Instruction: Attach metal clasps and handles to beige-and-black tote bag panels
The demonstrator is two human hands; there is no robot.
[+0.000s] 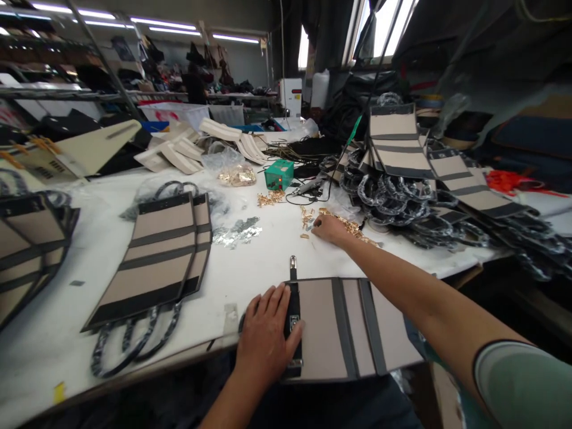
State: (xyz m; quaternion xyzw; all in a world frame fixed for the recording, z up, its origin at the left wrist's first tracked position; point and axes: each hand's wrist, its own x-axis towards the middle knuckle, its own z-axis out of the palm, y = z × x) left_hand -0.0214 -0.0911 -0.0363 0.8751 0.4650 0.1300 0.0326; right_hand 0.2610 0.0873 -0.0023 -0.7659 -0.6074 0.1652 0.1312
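The right hand (328, 229) is at the small gold metal pieces (353, 227) heaped on the worktop (250, 262), its fingers curled close together at the heap's left end; whether a piece is between them I cannot tell. The left hand (267, 330) lies flat with fingers slightly spread and gripping nothing, across the black end of a beige bag panel (317, 328), thumb beside a metal fitting (294, 322). That panel lies at the near edge of the worktop, seemingly overhanging it, with its long axis running left to right and 2 dark grey bands crossing it. From the right fingers it lies nearer the body; the strap (293, 274) juts from its far left corner, its metal tip pointing away from the body, to the left of the heap. The right hand is the nearer of the 2 to both that tip and the gold pieces. No brand or writing can be read: marks on the green box (279, 175) are too small.
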